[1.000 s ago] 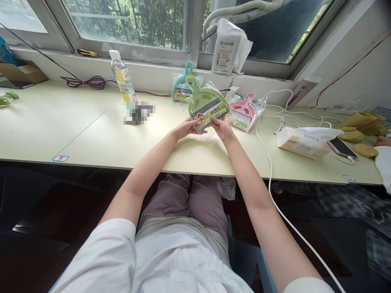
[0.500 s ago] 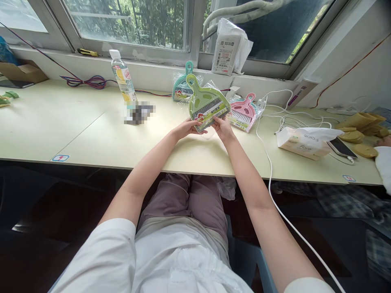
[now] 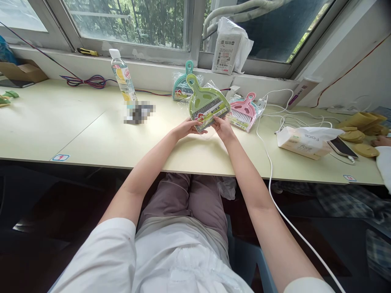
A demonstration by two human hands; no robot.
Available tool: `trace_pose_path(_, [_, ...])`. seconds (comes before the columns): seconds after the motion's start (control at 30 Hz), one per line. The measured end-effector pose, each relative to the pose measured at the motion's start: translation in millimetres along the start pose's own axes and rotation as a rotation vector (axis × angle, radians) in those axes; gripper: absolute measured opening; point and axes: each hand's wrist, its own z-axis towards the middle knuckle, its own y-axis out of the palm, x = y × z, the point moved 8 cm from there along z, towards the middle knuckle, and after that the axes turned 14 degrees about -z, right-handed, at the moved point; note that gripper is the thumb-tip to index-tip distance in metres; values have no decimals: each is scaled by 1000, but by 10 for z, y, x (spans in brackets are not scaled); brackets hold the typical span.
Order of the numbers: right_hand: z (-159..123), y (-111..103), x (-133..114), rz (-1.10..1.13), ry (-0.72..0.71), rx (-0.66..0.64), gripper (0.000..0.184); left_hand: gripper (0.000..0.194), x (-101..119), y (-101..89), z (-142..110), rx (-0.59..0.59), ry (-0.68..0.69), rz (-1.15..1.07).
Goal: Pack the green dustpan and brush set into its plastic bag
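Both my hands hold a green dustpan and brush set in clear plastic wrapping, tilted up above the table with its handle pointing away and to the left. My left hand grips its lower left corner, thumb on the front. On the lower right edge, my right hand pinches it with the thumb in front. Behind it on the left, a wrapped teal dustpan set leans against the wall under the window. A wrapped pink dustpan set lies just right of the green one, partly hidden by it.
A drink bottle stands at the left beside a blurred dark patch. To the right are a tissue box, a phone, white cables and yellowish gloves. A wrapped white pack sits on the sill. Another person's hand shows far right.
My hands and the green dustpan set stay in place. At the far right edge, the other person's hand has shifted slightly to the left.
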Motion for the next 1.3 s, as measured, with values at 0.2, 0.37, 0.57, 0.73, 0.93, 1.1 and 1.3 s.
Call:
trace_pose_path(0.2, [10,3,3,-20,-1,-9,39,47,8,7,-6,5,-4,7])
trace_pose_path(0.37, [-1,1,1,-4,1,-6,43,48,-3,-5,5,-6,-6,8])
trace_pose_path(0.57, [-37,19,-26,-16,2,-10,45,46,-18,-24,22,9,-4,37])
trace_pose_path(0.73, [-44,22,-62,-32,-44,-6,55,45,9,21,-22,-11,-30,117])
trace_pose_path(0.93, [-70,-8,-114,-33,-96,39,57,46,-41,42,-41,-94,-98,199])
trace_pose_path(1.1, [-95,2,-128,-57,-91,55,56,47,-69,9,-3,-86,-88,178])
trace_pose_path(1.3, [-43,-22,-65,-29,-67,54,53,47,-65,12,-3,-88,-77,143])
